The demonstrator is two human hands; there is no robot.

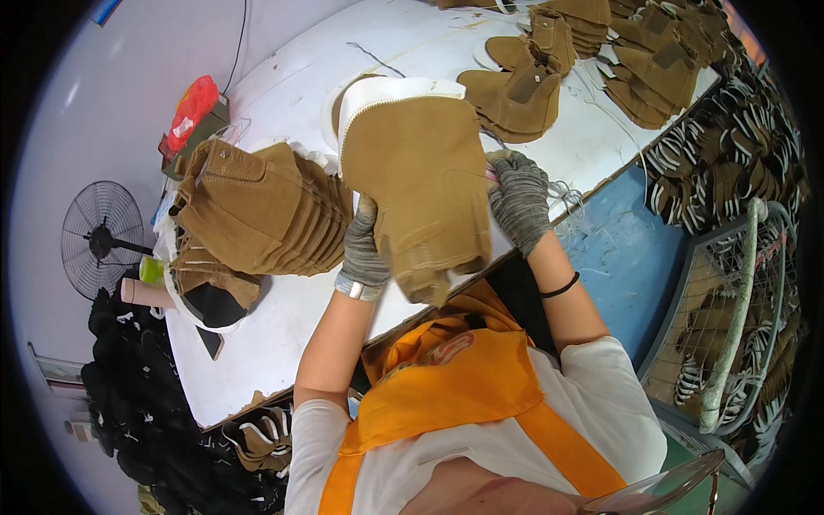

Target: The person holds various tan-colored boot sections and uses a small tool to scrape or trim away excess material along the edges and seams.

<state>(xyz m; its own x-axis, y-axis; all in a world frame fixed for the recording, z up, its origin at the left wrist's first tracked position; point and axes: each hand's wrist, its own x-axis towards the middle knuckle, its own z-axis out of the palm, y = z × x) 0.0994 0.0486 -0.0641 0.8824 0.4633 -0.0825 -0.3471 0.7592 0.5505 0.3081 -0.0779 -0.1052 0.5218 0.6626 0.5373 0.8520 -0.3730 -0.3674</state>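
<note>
In front of me I hold up a brown suede boot upper (421,172) with a white edge stitched along its curved toe end. My left hand (366,245), in a grey knit glove, grips its left side, thumb on the near face. My right hand (521,190), gloved alike, is closed at the upper's right edge. A bit of pink shows between its fingers; what that belongs to is hidden. Beside my left hand stands a stack of brown uppers (257,202), with a single upper with a black lining (215,292) below it.
More brown uppers (515,99) lie on the white table (292,73) at the far side and far right. Loose threads (566,199) hang by the table edge. A wire cart (721,318) stands on the right. On the left are a fan (101,240) and a pink cup (144,293).
</note>
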